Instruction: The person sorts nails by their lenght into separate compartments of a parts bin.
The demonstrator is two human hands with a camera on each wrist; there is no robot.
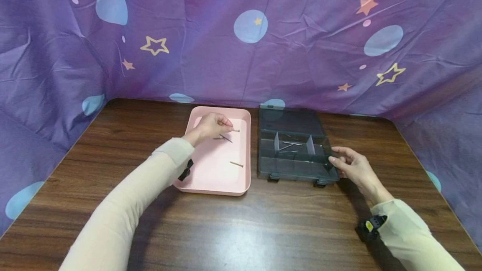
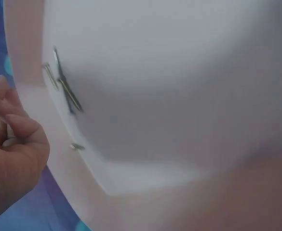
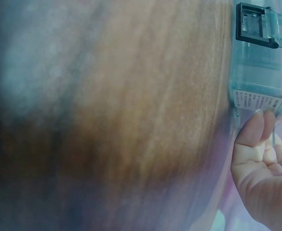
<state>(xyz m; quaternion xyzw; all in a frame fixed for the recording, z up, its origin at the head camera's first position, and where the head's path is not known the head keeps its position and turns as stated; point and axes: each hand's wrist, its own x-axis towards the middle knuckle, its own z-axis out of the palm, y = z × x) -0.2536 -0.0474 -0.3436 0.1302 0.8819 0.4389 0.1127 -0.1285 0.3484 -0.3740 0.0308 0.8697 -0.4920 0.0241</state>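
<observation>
My left hand (image 1: 211,126) is over the pink tray (image 1: 211,175), near its far edge, fingers bent; I can't tell if they hold anything. Thin metal bits (image 1: 237,164) lie in the tray, one near its right edge. More metal bits (image 1: 292,143) sit in the middle of the open dark box (image 1: 293,168). My right hand (image 1: 355,166) grips the box's right edge, near the front corner.

One white label (image 3: 257,100) w/ dark print, on the side of the see-thru plastic box (image 3: 259,72); looks like rows of chars, but they're too tiny & blurry for me to read, so can't make out any wording, nos. or brand.
</observation>
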